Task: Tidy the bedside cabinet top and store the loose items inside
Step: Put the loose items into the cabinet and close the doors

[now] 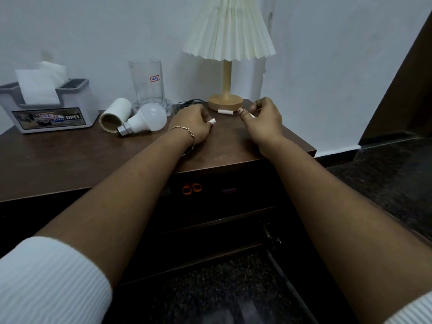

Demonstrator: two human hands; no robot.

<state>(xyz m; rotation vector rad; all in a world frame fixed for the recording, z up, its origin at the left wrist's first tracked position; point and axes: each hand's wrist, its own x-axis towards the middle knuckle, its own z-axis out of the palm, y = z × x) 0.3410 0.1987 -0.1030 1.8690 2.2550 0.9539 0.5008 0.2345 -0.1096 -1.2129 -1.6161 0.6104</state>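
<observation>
On the dark wooden cabinet top point(70, 160), my left hand point(192, 123) grips a small white stick, its tip point(212, 121) poking out past my fingers. My right hand point(264, 118) pinches another small white piece point(252, 115) between thumb and fingers. A third white piece point(225, 111) lies loose between my hands, in front of the lamp base. A white light bulb point(145, 120) and a white tube point(115, 114) lie on their sides to the left. Below the top, the open cabinet shows orange scissors handles point(192, 188) and a purple object point(228, 190).
A pleated-shade lamp point(226, 66) stands at the back right corner, a black cable point(189, 102) beside its base. A tall clear glass point(148, 85) stands behind the bulb. A tissue holder point(50, 108) sits far left. The cabinet's right edge drops to a dark floor point(385, 178).
</observation>
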